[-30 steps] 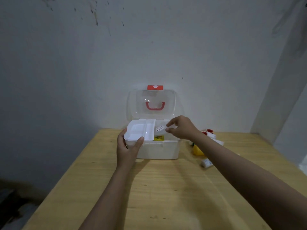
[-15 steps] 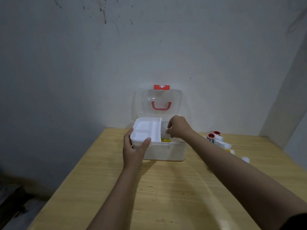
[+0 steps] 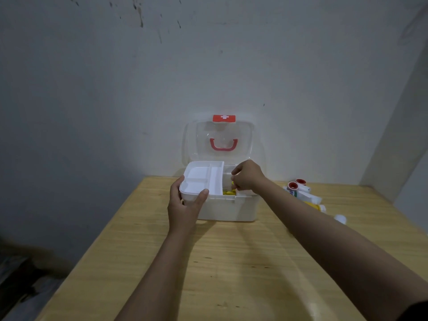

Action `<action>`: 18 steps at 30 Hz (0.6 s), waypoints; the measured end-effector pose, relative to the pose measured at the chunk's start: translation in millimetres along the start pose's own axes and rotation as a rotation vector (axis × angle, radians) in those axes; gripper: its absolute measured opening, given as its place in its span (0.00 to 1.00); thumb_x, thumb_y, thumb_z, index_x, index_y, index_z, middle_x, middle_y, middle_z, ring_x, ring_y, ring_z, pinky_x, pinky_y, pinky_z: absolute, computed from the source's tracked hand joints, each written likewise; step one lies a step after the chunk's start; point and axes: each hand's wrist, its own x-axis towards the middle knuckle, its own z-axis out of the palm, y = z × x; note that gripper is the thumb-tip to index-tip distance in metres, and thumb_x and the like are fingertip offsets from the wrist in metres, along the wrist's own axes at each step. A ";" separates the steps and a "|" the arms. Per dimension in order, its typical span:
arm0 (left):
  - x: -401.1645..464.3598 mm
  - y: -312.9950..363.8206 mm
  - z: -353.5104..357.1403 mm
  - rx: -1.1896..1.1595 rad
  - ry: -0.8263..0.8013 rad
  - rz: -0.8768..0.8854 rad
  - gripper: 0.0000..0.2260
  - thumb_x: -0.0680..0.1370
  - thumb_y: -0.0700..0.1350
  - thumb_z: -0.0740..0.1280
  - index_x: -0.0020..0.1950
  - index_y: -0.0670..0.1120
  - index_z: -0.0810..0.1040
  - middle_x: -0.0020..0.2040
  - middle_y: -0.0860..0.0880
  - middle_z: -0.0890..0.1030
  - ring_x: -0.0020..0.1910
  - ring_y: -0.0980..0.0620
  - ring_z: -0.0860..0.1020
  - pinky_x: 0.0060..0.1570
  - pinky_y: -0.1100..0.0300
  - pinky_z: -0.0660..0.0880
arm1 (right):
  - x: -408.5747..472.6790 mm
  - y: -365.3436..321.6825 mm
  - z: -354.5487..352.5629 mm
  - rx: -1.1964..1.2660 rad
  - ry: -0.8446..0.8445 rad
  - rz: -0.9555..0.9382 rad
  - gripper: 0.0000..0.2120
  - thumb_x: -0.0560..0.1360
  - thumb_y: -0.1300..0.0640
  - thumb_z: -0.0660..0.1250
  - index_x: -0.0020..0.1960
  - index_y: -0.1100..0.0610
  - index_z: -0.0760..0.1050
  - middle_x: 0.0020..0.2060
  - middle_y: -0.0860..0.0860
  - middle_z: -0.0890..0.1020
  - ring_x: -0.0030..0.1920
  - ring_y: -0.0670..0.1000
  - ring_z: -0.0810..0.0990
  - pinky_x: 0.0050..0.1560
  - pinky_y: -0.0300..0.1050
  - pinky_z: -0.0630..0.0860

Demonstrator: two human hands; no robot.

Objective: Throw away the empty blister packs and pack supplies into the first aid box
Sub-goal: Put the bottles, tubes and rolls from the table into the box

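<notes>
Holding: the left hand (image 3: pixel 185 205) grips the near left corner of the white tray (image 3: pixel 203 179), thumb pressed on its front rim, the other fingers wrapped round the side, so the tray sits shifted to the left over the first aid box (image 3: pixel 229 209)
Reaching: the right hand (image 3: pixel 246 178) dips into the open right side of the box, fingers curled together and tips down; whether they pinch anything, I cannot tell
Box: it stands on the wooden table (image 3: pixel 231 262) against the wall, its clear lid (image 3: pixel 222 142) propped upright behind, something yellow (image 3: pixel 228 193) lying inside below the tray
Supplies: the tubes and bottles (image 3: pixel 301 193) lie in a loose heap on the table just right of the box, not yet packed
Blister packs: none that I can make out
Risk, tray: held by one corner only, it may tip or slide off the rim if the right hand knocks it from below
Risk, lid: a bump to the box could, in my judgement, drop the lid on the working hand
Risk, heap: the right forearm passes close by the supplies, and a careless sweep may roll the round ones toward the table edge
</notes>
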 end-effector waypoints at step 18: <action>41.1 39.3 -20.5 0.664 -0.358 -0.031 0.43 0.68 0.59 0.74 0.77 0.49 0.58 0.74 0.44 0.60 0.70 0.43 0.65 0.64 0.50 0.65 | -44.1 97.3 -99.7 -0.072 0.379 -0.106 0.10 0.74 0.63 0.65 0.53 0.64 0.81 0.48 0.60 0.84 0.47 0.55 0.81 0.46 0.41 0.73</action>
